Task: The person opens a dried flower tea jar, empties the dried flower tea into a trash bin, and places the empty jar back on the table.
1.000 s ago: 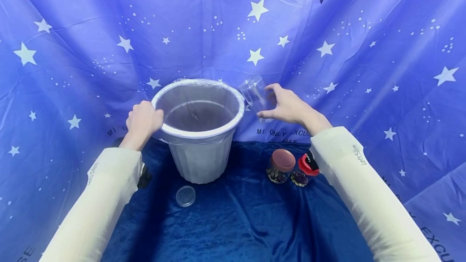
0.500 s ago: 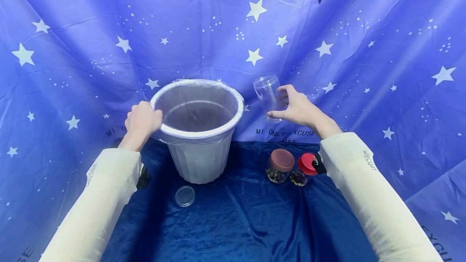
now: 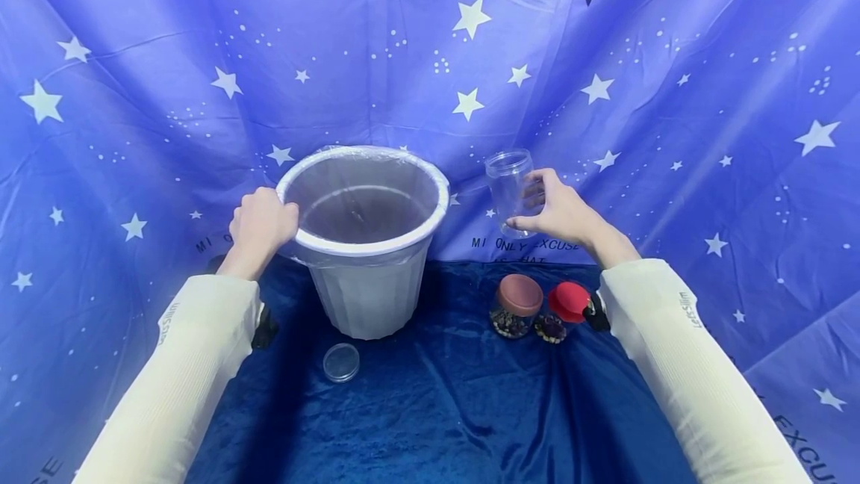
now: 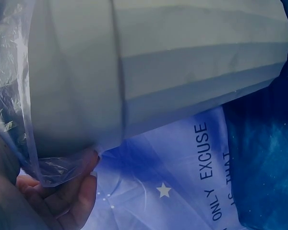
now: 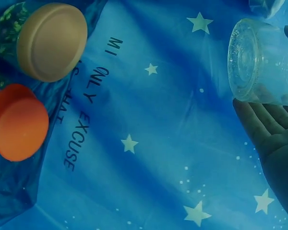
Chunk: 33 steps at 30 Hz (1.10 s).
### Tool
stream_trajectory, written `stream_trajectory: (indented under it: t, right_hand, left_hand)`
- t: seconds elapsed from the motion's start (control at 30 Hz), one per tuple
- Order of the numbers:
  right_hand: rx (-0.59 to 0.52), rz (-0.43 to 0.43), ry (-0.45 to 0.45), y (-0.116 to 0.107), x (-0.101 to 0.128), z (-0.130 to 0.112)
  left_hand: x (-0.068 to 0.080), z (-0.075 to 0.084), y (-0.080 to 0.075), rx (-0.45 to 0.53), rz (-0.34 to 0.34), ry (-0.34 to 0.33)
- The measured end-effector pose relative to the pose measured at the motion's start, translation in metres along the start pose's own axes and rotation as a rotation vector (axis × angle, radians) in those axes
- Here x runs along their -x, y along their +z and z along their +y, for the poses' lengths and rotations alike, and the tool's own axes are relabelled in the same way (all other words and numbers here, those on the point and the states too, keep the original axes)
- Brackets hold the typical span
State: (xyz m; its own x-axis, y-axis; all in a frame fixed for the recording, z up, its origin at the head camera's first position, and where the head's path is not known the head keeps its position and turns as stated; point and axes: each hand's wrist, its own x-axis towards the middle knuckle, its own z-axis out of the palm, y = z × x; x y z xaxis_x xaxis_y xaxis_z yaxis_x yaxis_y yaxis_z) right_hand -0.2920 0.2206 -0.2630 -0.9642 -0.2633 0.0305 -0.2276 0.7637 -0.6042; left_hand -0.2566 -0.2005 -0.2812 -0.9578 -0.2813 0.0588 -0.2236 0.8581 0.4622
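My right hand (image 3: 561,211) holds a clear empty jar (image 3: 512,189) upright in the air, right of the bin; the right wrist view shows the jar's base (image 5: 259,62) with my fingers (image 5: 273,129) curled under it. A white plastic bin (image 3: 366,241) lined with a clear bag stands on the dark blue cloth. My left hand (image 3: 262,222) grips the bin's left rim; in the left wrist view my fingers (image 4: 62,196) curl under the rim (image 4: 72,96) and the bag's edge.
Two filled jars stand right of the bin, one with a brown lid (image 3: 519,296) (image 5: 50,40), one with a red lid (image 3: 567,301) (image 5: 17,122). A clear lid (image 3: 341,361) lies on the cloth before the bin. A starred blue backdrop (image 3: 430,58) encloses the space.
My right hand has carried the clear jar to the right, away from the bin's rim, and turned it from tilted to upright. The left hand has stayed on the rim.
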Motion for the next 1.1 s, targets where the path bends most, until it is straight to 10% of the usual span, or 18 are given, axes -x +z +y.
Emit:
stream_trajectory:
  t: [1.1]
  right_hand:
    - [-0.042, -0.036, -0.078, 0.069, 0.017, 0.041]
  left_hand:
    - [-0.002, -0.001, 0.001, -0.001, -0.012, -0.013]
